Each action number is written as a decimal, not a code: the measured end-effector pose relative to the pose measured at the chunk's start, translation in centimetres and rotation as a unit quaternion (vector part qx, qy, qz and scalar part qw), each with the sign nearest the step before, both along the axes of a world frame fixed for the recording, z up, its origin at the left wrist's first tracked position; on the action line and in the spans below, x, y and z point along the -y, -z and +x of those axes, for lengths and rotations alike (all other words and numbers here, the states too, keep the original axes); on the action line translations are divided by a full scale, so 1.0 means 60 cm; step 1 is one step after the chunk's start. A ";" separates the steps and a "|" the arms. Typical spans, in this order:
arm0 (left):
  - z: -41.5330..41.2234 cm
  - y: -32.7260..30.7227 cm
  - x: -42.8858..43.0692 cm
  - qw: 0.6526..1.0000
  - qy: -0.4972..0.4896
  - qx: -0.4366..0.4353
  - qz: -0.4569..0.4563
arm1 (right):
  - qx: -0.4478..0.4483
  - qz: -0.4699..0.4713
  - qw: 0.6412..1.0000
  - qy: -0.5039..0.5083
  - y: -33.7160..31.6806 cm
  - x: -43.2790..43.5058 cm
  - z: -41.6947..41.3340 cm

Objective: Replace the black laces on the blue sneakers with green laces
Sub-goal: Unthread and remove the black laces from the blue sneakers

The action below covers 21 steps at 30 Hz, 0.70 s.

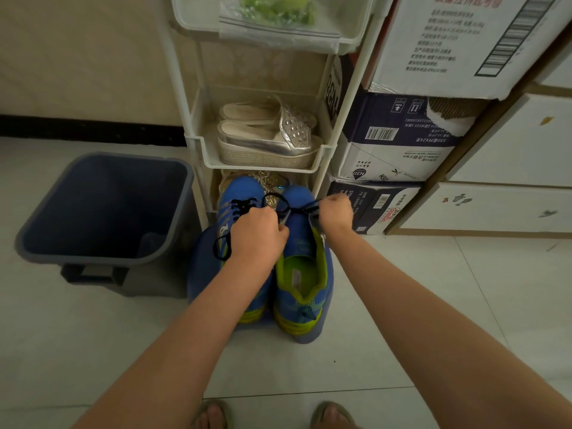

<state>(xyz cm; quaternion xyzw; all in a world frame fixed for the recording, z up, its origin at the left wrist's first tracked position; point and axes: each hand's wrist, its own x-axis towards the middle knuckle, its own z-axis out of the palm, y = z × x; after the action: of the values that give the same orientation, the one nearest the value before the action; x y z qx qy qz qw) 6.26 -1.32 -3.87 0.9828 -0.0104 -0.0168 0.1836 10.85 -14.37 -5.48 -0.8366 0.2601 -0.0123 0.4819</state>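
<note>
The job looks barely begun. Two blue mesh sneakers with lime-green linings (240,190) stand toes-away at lower centre of the frame, on a blue mat (198,274) on the pale tiled floor. The left hand (257,232) is curled over the gap between the shoes, and the right hand (336,212) is a closed fist just right of centre. A black lace (306,208) runs taut between them, so both appear to grip it. The right-of-frame sneaker (305,258) gapes open with lacing showing only near the toe, so I judge it mostly unlaced. The left-of-frame sneaker (229,212) is fully strung in black, with a loose loop hanging. No green lace is threaded anywhere. A clear zip bag of green material (275,10), probably the new laces, lies in the top basket of the white plastic rack (343,41) at upper centre, with neither hand near it.
</note>
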 end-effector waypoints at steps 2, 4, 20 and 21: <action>0.001 0.002 0.002 1.000 0.000 0.004 0.006 | 0.018 -0.068 0.993 -0.097 -0.004 -0.002 -0.002; 0.003 0.004 0.003 1.000 -0.004 0.008 0.008 | 0.052 -0.194 0.957 -0.211 -0.011 -0.010 -0.007; 0.000 0.006 -0.002 1.000 -0.007 0.009 0.008 | 0.134 -0.184 0.973 0.037 -0.035 0.023 0.014; 0.000 0.008 -0.002 1.000 -0.008 0.009 0.005 | 0.143 -0.139 0.978 0.055 -0.040 0.034 0.017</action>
<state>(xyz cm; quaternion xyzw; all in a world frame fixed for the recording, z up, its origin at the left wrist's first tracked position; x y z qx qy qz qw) 6.28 -1.20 -4.33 0.9839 -0.0037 -0.0062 0.1788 11.85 -16.39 -3.10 -0.8697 0.2297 -0.1940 0.3914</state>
